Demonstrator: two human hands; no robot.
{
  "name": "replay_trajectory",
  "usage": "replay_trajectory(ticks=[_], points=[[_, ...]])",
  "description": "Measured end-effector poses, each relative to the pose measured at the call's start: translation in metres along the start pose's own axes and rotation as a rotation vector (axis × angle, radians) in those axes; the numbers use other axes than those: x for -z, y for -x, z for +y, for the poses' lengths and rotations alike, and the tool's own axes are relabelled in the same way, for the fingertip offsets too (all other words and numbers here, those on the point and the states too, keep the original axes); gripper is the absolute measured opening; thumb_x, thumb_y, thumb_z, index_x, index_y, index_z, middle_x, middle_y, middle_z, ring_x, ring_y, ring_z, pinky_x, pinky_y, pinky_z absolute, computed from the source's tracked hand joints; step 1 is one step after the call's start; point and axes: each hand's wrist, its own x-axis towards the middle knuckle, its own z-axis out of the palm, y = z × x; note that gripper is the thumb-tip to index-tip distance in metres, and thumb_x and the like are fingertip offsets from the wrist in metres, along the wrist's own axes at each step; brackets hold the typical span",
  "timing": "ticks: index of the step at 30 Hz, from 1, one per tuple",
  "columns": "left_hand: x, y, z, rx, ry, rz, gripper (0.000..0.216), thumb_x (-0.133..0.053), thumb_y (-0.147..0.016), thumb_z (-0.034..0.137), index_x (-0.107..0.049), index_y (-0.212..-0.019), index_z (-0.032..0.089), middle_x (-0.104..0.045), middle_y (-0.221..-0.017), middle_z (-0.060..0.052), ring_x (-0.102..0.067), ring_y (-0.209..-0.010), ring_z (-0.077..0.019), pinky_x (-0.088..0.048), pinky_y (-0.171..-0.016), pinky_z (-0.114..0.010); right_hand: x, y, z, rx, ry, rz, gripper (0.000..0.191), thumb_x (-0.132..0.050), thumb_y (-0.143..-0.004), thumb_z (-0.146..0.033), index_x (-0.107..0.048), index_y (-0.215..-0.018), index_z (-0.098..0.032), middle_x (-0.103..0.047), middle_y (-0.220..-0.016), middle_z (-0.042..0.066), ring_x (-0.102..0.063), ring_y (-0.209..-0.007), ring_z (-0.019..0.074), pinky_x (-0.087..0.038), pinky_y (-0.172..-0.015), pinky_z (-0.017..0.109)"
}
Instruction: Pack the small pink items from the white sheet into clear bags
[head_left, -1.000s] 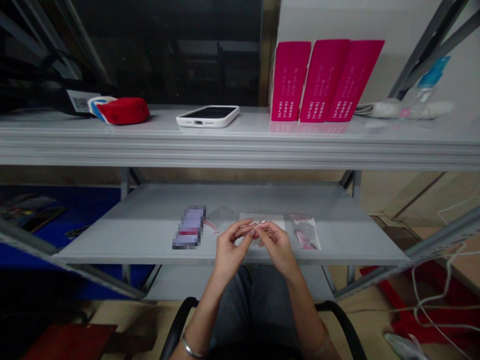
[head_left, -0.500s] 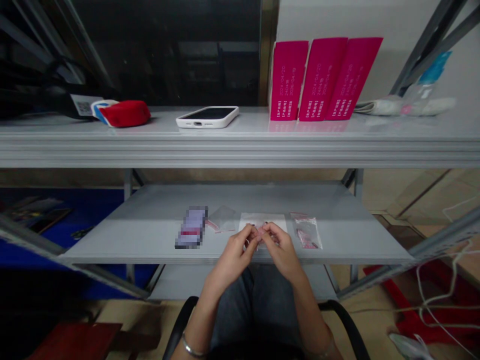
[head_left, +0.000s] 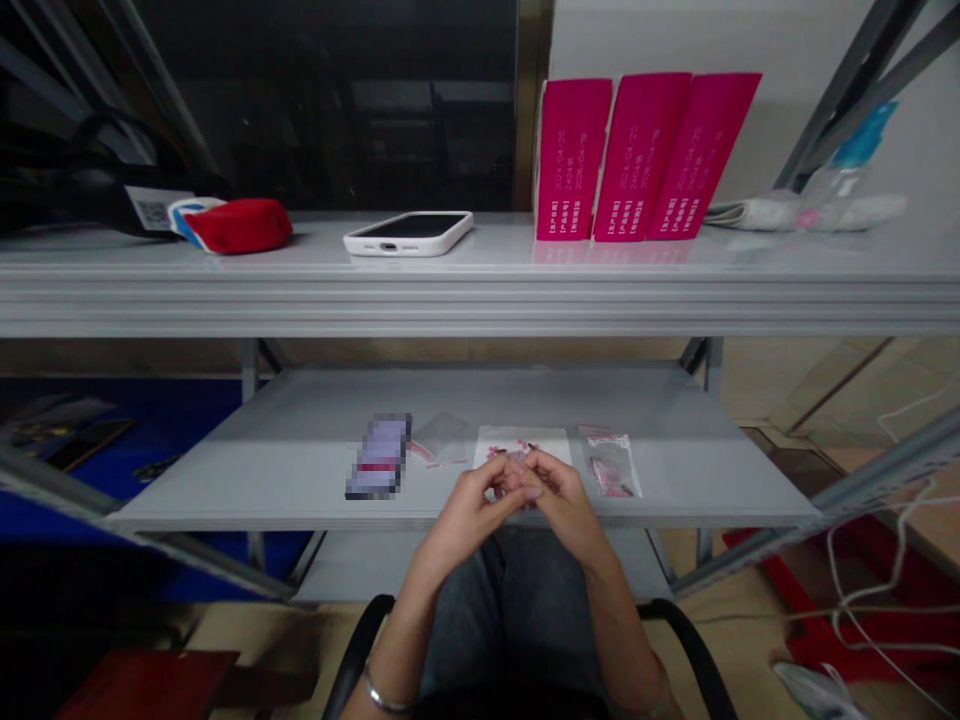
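My left hand (head_left: 484, 492) and my right hand (head_left: 553, 487) meet over the front part of a white sheet (head_left: 555, 442) on the lower shelf. Their fingertips are pinched together around something small that I cannot make out. Small pink-red pieces (head_left: 525, 444) lie on the sheet just beyond the fingers. To the right is a clear zip bag (head_left: 616, 466) with pink bits and a small dark piece inside. Left of the sheet rests another clear zip bag (head_left: 444, 440) with a red strip, beside a pixelated phone (head_left: 380, 457).
On the upper shelf (head_left: 480, 295) stand three magenta boxes (head_left: 637, 160), a white-cased phone (head_left: 409, 234), a red pouch (head_left: 247, 226) and a spray bottle (head_left: 844, 185). The upper shelf's front edge runs across beyond my hands. Chair armrests (head_left: 694, 640) flank my legs.
My fingers have shifted slightly, and the left thumb now lies across toward the right hand. More of the pink-red pieces on the sheet show. The whole view has moved a little.
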Motion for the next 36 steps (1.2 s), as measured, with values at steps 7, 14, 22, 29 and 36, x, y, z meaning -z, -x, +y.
replay_trajectory(ticks=[7,14,22,29,36], points=[[0.005,-0.002,0.005,0.040,0.315,-0.095,0.026,-0.052,-0.086,0.032,-0.054,-0.068,0.014,-0.056,-0.066,0.000,-0.054,-0.065,-0.0110,-0.041,-0.066,-0.023,0.002,0.002,0.001,-0.030,-0.102,-0.092,0.025,-0.051,-0.086,-0.038,-0.047,-0.070,-0.020,-0.045,-0.061,-0.004,-0.042,-0.055,0.0103,-0.033,-0.053,0.023],[0.006,-0.001,-0.001,0.061,0.381,-0.156,0.028,-0.049,-0.089,0.033,-0.057,-0.070,0.013,-0.058,-0.068,-0.001,-0.053,-0.068,-0.0115,-0.040,-0.069,-0.024,0.005,0.006,0.000,-0.054,-0.084,-0.100,0.023,-0.048,-0.087,-0.041,-0.048,-0.075,-0.021,-0.042,-0.063,-0.004,-0.041,-0.056,0.0101,-0.033,-0.052,0.023],[0.004,-0.001,0.000,0.110,0.341,-0.151,0.028,-0.046,-0.089,0.036,-0.053,-0.072,0.014,-0.055,-0.062,0.003,-0.047,-0.049,-0.0069,-0.037,-0.053,-0.020,0.007,0.006,0.000,-0.080,-0.024,-0.097,0.021,-0.045,-0.089,-0.040,-0.047,-0.078,-0.022,-0.044,-0.061,-0.005,-0.042,-0.055,0.0105,-0.034,-0.053,0.023],[-0.004,0.002,-0.003,0.085,0.064,0.017,0.030,-0.042,-0.089,0.037,-0.051,-0.071,0.015,-0.049,-0.060,0.004,-0.042,-0.047,-0.0073,-0.033,-0.048,-0.020,0.008,0.005,-0.001,-0.014,0.059,-0.050,0.021,-0.044,-0.088,-0.035,-0.045,-0.072,-0.021,-0.046,-0.063,-0.004,-0.043,-0.059,0.0115,-0.035,-0.057,0.024],[-0.011,0.004,0.003,-0.029,-0.332,0.155,0.016,-0.044,-0.088,0.026,-0.052,-0.078,0.016,-0.055,-0.067,0.001,-0.047,-0.059,-0.0105,-0.033,-0.056,-0.021,0.004,0.006,0.000,0.058,0.305,0.073,0.014,-0.042,-0.086,-0.028,-0.044,-0.073,-0.022,-0.045,-0.070,-0.003,-0.042,-0.065,0.0132,-0.036,-0.062,0.025]])
